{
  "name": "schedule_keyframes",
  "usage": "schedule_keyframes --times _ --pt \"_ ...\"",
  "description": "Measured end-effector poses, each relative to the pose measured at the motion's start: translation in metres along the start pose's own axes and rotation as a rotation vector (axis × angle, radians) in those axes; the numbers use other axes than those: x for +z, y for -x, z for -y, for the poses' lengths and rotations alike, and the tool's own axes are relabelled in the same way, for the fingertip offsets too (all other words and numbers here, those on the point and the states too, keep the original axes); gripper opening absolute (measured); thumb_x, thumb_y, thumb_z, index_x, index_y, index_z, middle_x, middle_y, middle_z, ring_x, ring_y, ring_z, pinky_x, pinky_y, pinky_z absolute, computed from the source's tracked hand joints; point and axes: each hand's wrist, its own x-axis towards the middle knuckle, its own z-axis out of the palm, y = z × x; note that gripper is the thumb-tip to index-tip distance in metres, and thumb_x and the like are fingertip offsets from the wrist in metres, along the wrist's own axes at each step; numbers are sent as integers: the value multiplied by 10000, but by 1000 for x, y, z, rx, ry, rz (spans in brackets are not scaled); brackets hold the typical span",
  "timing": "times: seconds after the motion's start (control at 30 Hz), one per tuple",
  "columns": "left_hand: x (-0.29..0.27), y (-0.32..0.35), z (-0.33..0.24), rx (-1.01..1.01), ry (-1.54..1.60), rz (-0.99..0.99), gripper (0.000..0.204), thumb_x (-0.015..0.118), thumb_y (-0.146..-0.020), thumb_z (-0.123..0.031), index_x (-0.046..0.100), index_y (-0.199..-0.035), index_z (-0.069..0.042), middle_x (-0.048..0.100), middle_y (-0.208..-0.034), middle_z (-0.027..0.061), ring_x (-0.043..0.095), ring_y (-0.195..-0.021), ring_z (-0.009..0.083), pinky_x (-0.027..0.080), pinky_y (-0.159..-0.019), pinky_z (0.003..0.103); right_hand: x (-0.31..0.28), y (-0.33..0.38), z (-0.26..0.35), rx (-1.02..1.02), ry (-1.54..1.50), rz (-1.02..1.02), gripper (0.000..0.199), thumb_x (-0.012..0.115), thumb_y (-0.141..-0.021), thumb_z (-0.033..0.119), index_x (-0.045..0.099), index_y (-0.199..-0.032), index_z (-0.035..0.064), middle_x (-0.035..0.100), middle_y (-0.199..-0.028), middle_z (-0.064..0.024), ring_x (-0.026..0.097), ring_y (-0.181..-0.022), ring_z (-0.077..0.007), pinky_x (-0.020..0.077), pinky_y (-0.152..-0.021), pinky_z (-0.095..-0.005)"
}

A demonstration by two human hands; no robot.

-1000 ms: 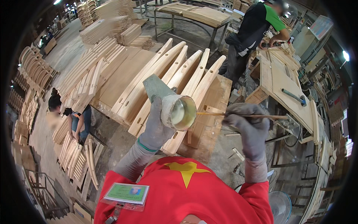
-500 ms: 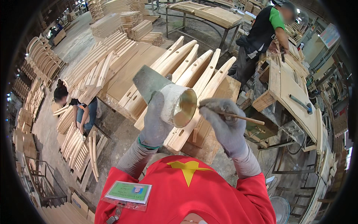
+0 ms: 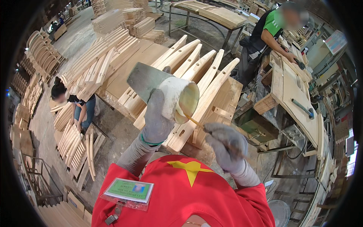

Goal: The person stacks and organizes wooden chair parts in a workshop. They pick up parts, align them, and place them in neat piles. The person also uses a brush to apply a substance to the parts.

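My gloved left hand (image 3: pixel 157 119) is closed around a white, stained cup (image 3: pixel 168 97) that is tipped so its mouth faces right. A flat grey-green plate (image 3: pixel 145 81) sticks out beyond the cup from the same hand; how it is gripped is hidden. Yellowish residue coats the cup's inner wall. My gloved right hand (image 3: pixel 227 145) pinches a thin wooden stick (image 3: pixel 195 121), whose tip reaches the cup's lower rim. Below and beyond my hands lie several pale, curved wooden pieces (image 3: pixel 211 86) with drilled holes and slots, side by side.
A wooden board (image 3: pixel 132 56) bears more slats at the left. A co-worker (image 3: pixel 259 38) stands at a bench (image 3: pixel 289 96) on the right, where a hammer (image 3: pixel 302 108) lies. Another person (image 3: pixel 81 108) crouches by stacked slats at the left. A fan (image 3: pixel 279 213) stands low at the right.
My right hand has moved slightly down, and the stick now points left to the cup's mouth. The cup has shifted a little left. The co-worker at right has leaned and reached farther over the bench.
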Motion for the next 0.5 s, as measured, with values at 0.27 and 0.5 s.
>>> schedule_keyframes --times 0.27,0.5 --pt "-7 -2 -3 -18 -212 90 616 305 -976 -475 341 -1379 -11 413 -1381 124 455 -1237 249 361 -1053 397 2 2 -8 334 -753 -312 151 584 -813 -64 539 -953 -32 641 -992 -217 646 -904 -281 541 -809 -401" --pt "-6 -13 -3 -181 172 -36 646 290 -972 -489 269 -1419 -24 421 -1374 124 460 -1235 254 362 -1057 416 14 -4 -29 467 -937 -354 142 571 -823 -64 526 -953 -30 636 -988 -217 641 -901 -277 544 -809 -399"
